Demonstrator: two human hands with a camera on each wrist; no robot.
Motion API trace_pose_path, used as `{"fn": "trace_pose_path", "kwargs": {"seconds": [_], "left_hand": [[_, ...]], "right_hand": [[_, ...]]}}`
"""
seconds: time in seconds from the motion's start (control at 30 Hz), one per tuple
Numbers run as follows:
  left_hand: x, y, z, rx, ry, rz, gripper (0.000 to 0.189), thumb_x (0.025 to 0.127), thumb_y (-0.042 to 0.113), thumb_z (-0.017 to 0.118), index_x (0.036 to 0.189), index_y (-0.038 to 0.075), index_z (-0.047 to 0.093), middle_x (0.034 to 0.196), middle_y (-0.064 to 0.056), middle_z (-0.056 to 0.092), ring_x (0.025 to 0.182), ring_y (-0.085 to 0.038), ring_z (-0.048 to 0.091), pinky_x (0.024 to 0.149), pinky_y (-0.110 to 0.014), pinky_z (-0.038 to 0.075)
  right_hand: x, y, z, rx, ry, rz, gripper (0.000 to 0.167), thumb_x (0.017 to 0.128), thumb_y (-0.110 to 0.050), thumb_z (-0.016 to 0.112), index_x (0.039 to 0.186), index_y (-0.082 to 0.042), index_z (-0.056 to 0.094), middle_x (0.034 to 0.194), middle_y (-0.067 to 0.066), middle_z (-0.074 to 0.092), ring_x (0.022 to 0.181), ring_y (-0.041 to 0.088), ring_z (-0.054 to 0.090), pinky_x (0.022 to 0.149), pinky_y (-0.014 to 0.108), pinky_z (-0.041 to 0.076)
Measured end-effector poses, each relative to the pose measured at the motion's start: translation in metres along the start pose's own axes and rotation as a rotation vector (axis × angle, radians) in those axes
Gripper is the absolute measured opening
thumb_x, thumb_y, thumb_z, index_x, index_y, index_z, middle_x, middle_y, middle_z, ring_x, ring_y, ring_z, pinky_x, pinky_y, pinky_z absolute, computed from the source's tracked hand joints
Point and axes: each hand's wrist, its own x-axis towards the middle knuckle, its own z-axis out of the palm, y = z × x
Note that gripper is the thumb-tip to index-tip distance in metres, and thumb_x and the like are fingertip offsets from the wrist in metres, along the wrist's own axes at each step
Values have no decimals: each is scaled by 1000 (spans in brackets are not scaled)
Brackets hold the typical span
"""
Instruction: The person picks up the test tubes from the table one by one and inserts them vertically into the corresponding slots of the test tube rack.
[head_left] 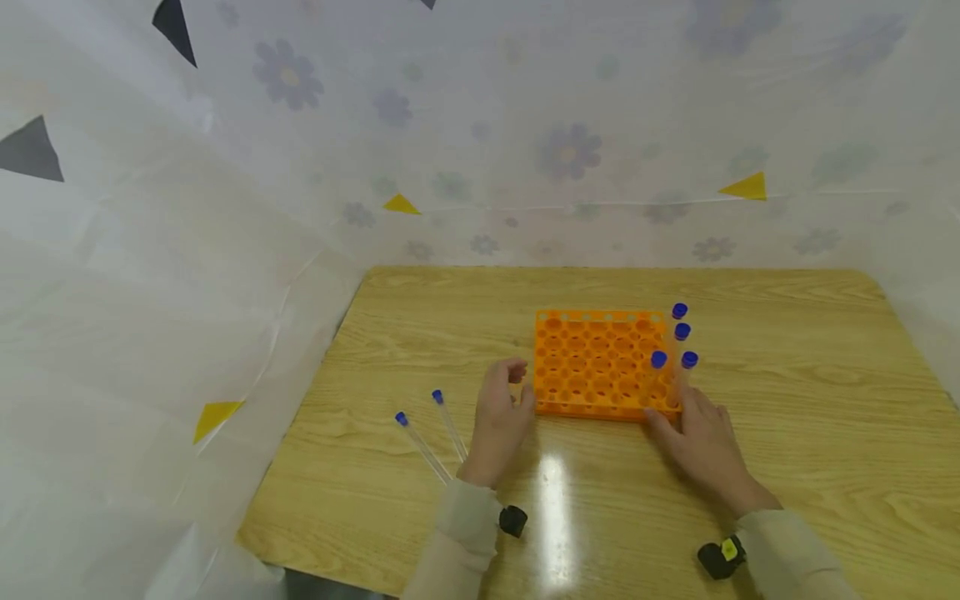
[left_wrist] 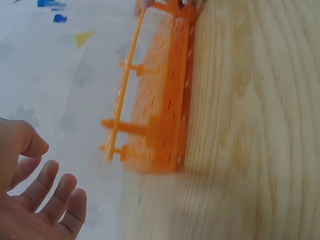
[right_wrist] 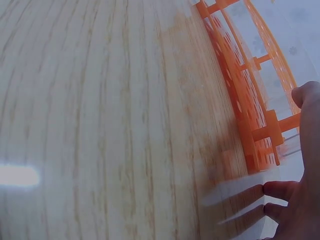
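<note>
An orange test tube rack [head_left: 600, 362] lies on the table, with several blue-capped clear test tubes [head_left: 689, 359] upright at its right end. My right hand [head_left: 705, 442] grips the rack's near right corner, its thumb on the front top edge and its fingers by the right side. In the right wrist view the thumb [right_wrist: 305, 92] meets the rack's upper bar while lower fingertips rest on the table. My left hand [head_left: 504, 417] is just off the rack's left end, fingers loosely bent around nothing. The left wrist view shows that hand's fingers [left_wrist: 52, 192] apart from the rack.
Two blue-capped test tubes [head_left: 420, 446] lie on the wooden table [head_left: 810, 400] left of my left forearm, which hides their lower ends. A white flowered curtain [head_left: 480, 125] hangs behind the table and along its left side.
</note>
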Motion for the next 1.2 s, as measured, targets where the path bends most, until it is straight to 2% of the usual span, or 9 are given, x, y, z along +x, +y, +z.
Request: {"fn": "trace_pose_path", "kwargs": {"seconds": [0.13, 0.33, 0.6, 0.77, 0.87, 1.0, 1.2], "left_hand": [[-1, -10, -15, 51, 49, -56, 31, 97, 12, 58, 129, 11, 55, 120, -7, 60, 108, -22, 58, 83, -31, 53], [-6, -22, -30, 150, 85, -162, 36, 96, 14, 57, 131, 10, 54, 118, -9, 60, 104, -25, 59, 81, -36, 53], [-14, -32, -41, 255, 72, -287, 45, 94, 15, 59, 136, 8, 47, 122, -15, 56, 107, -29, 57, 79, -39, 54], [-17, -36, -43, 361, 79, -304, 47, 92, 11, 61, 136, 6, 47, 120, -20, 56, 96, -31, 58, 63, -35, 51], [-19, -38, -44, 424, 102, -291, 47, 89, 6, 62, 134, 4, 50, 121, -23, 56, 90, -33, 57, 53, -34, 46], [-22, -41, -43, 477, 113, -281, 48, 87, 3, 64, 132, 0, 50, 121, -25, 56, 90, -36, 58, 52, -36, 47], [-28, -45, -42, 547, 73, -266, 49, 87, 7, 69, 130, -4, 50, 117, -27, 54, 85, -36, 55, 55, -39, 49]], "right_hand": [[1, 2, 0, -1, 0, 0, 89, 102, -54, 42, 158, -9, -11, 154, 38, 23, 138, 58, 23, 113, 71, 7], [0, 4, 0, 0, -5, 11, 89, 102, -55, 41, 158, -8, -10, 155, 38, 22, 139, 58, 21, 114, 72, 3], [0, 1, -2, 16, -41, 42, 90, 102, -57, 39, 158, -8, -12, 156, 39, 15, 141, 59, 15, 114, 72, -1], [1, 0, -2, 16, -37, 33, 89, 102, -57, 39, 157, -12, -14, 156, 38, 15, 141, 60, 16, 114, 72, -1], [1, 0, -3, 14, -35, 33, 90, 102, -57, 39, 158, -10, -13, 156, 39, 16, 141, 60, 16, 114, 72, -1], [0, -1, -2, 13, -42, 39, 90, 102, -56, 40, 158, -6, -11, 155, 40, 16, 140, 60, 16, 114, 72, 0], [0, -2, -2, 11, -40, 38, 90, 102, -56, 40, 158, -6, -8, 155, 39, 17, 140, 60, 17, 114, 72, 2]]}}
